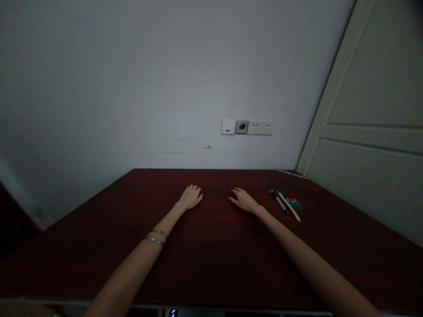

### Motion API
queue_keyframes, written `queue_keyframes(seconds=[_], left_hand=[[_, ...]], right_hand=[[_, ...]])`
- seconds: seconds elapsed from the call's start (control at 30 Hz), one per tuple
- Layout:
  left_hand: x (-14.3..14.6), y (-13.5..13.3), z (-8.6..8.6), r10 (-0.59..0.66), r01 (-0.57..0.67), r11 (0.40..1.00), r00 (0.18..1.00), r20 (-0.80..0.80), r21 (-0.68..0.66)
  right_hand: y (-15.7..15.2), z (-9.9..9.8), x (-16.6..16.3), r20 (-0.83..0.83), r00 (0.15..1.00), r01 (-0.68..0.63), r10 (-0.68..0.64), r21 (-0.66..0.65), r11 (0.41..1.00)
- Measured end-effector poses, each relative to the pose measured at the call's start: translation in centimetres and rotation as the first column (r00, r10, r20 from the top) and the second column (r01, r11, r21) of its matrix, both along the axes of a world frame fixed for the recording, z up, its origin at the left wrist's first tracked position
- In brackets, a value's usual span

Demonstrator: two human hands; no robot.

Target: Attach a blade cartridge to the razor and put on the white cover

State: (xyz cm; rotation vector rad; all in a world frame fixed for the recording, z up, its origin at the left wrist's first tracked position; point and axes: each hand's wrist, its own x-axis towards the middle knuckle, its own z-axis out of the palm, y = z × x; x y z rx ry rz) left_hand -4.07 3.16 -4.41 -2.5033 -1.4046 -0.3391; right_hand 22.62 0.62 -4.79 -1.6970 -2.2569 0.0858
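My left hand (191, 197) rests palm down on the dark red wooden table (211, 255), fingers loosely spread and holding nothing. Two silver bracelets (157, 237) circle that forearm. Across a gap of bare wood, my right hand (243, 199) also lies palm down, its fingers apart and nothing under them that I can see. To the right of it lies a slim grey-and-black tool (280, 201) with a short dark crosspiece at its far end. Close beside that is a long thin white stick (291, 208), and against it a small clear packet (294, 203) with greenish contents too small to make out.
A thin pale strip (292, 174) lies at the table's back right corner. Behind the table rises a white wall with a row of sockets (261, 127). A pale panelled door (373, 132) stands along the right side. The table's front edge (211, 307) is nearest me.
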Motion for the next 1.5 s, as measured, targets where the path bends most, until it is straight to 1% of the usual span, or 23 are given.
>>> queue_keyframes(seconds=[0.17,0.33,0.73,0.97,1.5], left_hand=[[-0.4,0.8,-0.8,0.001,0.0,0.999,1.0,0.018,-0.051],[-0.6,1.4,-1.3,0.015,-0.01,0.993,0.999,0.041,-0.118],[-0.8,1.6,-1.8,0.023,-0.003,0.987,0.993,0.118,-0.163],[-0.8,1.6,-1.9,0.036,-0.01,0.983,0.99,0.136,-0.184],[-0.8,1.3,-1.5,0.04,-0.005,0.978,0.986,0.162,-0.211]], right_hand=[[0.1,-1.4,-0.1,-0.012,0.999,0.031,-0.03,0.034,0.999],[-0.1,-2.0,0.1,-0.024,0.999,0.046,-0.045,0.056,0.997],[0.0,-2.0,0.2,-0.016,0.999,0.03,-0.029,0.072,0.997],[0.0,-1.9,0.2,-0.01,1.0,0.027,-0.027,0.065,0.998],[-0.6,-1.7,0.2,-0.024,0.999,0.029,-0.028,0.053,0.998]])
